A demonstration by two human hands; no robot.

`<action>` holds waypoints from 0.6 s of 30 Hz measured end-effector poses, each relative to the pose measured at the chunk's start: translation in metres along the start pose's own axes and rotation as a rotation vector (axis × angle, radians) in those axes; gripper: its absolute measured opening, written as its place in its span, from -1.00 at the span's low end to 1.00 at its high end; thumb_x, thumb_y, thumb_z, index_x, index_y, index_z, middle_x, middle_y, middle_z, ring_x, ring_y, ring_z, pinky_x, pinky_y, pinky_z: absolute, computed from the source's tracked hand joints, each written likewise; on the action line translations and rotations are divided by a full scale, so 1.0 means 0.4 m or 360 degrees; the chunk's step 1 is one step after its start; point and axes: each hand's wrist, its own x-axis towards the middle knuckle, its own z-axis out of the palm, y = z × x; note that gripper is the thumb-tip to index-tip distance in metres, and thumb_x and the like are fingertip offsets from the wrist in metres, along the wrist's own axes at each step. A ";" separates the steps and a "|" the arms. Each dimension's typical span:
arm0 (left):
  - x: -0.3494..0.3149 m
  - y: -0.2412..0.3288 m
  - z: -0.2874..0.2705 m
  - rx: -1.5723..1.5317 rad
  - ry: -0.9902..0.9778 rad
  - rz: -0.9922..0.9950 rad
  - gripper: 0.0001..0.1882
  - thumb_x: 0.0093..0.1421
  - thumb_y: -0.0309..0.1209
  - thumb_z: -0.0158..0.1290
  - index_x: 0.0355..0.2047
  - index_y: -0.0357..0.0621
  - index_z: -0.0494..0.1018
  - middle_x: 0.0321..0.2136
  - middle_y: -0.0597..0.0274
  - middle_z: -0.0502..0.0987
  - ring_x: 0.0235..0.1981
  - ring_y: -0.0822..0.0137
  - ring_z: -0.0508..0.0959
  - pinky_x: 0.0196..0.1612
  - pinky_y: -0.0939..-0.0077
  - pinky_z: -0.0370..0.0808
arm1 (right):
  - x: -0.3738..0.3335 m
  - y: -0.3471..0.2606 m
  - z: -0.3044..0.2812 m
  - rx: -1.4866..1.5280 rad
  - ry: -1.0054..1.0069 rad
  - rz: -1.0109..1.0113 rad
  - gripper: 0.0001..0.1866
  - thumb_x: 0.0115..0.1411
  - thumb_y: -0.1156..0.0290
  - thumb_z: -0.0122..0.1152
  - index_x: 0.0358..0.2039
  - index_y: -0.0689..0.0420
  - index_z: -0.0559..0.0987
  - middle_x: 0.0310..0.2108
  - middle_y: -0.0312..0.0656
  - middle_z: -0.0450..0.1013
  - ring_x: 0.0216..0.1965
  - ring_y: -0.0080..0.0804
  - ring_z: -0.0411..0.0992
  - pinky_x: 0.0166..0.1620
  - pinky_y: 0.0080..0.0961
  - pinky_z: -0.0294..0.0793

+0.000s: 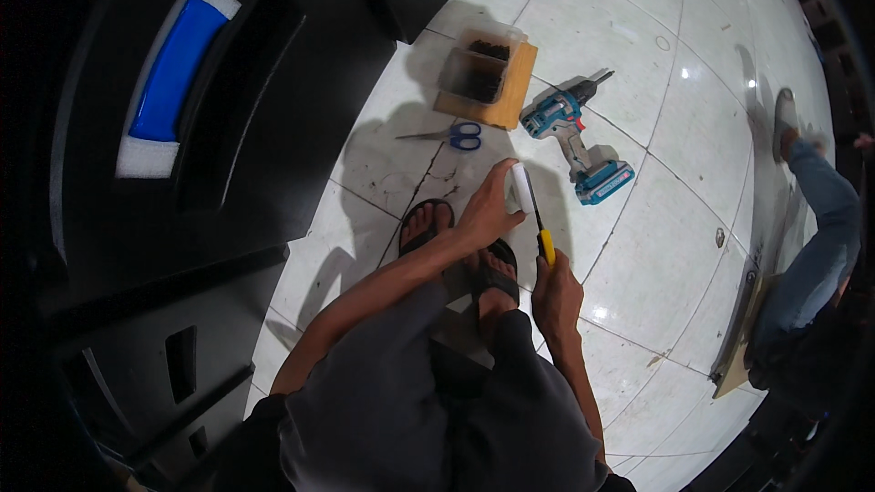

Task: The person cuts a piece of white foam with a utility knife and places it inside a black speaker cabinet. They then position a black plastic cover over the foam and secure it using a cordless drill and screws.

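My left hand (488, 214) is closed, pinching a small white cylindrical piece (521, 186) between thumb and fingers. My right hand (558, 296) is wrapped around a yellow-handled knife (546, 246). Its long, thin dark blade points away from me and lies along the right side of the white piece, touching or very near it. On the floor beyond my hands are scissors (465, 137) with blue handles, blades pointing left. A teal cordless drill (576, 141) with a bit fitted lies to their right.
A clear plastic box (474, 73) of small dark pieces, apparently screws, stands on a wooden block (519, 91). Black panels (301, 155) rise on the left, one with a blue piece (180, 68) set in white foam. Another person (816, 210) is at the right, beside a board (736, 346).
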 end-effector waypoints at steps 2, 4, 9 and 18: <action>-0.006 -0.003 0.001 -0.0006 -0.0011 -0.0016 -0.07 -0.11 -0.56 0.28 0.21 -0.24 -0.03 0.15 -0.24 0.18 0.20 -0.20 0.23 0.22 0.19 0.24 | -0.003 0.001 0.003 -0.0023 -0.0003 -0.0018 -0.69 0.27 0.33 0.06 -0.07 0.28 0.39 -0.31 0.18 0.51 -0.41 0.12 0.53 -0.37 -0.13 0.51; -0.006 -0.004 0.001 -0.0005 -0.0009 -0.0017 -0.07 -0.11 -0.55 0.28 0.21 -0.25 -0.03 0.15 -0.25 0.19 0.19 -0.20 0.24 0.21 0.19 0.24 | 0.000 0.004 0.006 -0.0035 0.0024 -0.0068 -0.69 0.27 0.33 0.06 -0.08 0.28 0.39 -0.31 0.18 0.51 -0.42 0.11 0.53 -0.39 -0.13 0.52; 0.003 -0.008 -0.002 0.0007 -0.0003 0.0068 -0.07 -0.10 -0.54 0.29 0.21 -0.25 -0.02 0.14 -0.25 0.20 0.18 -0.19 0.25 0.20 0.18 0.25 | 0.011 0.007 0.015 -0.0121 0.0042 -0.0116 -0.70 0.27 0.33 0.07 -0.09 0.27 0.39 -0.32 0.16 0.51 -0.46 0.08 0.53 -0.46 -0.17 0.51; 0.019 -0.027 0.004 0.0032 0.0041 0.0153 -0.08 -0.11 -0.46 0.33 0.19 -0.20 0.01 0.10 -0.15 0.24 0.17 -0.10 0.28 0.19 0.22 0.26 | 0.026 0.011 0.016 -0.0230 0.0009 -0.0149 -0.72 0.29 0.34 0.03 -0.11 0.27 0.35 -0.34 0.15 0.51 -0.49 0.05 0.53 -0.50 -0.19 0.49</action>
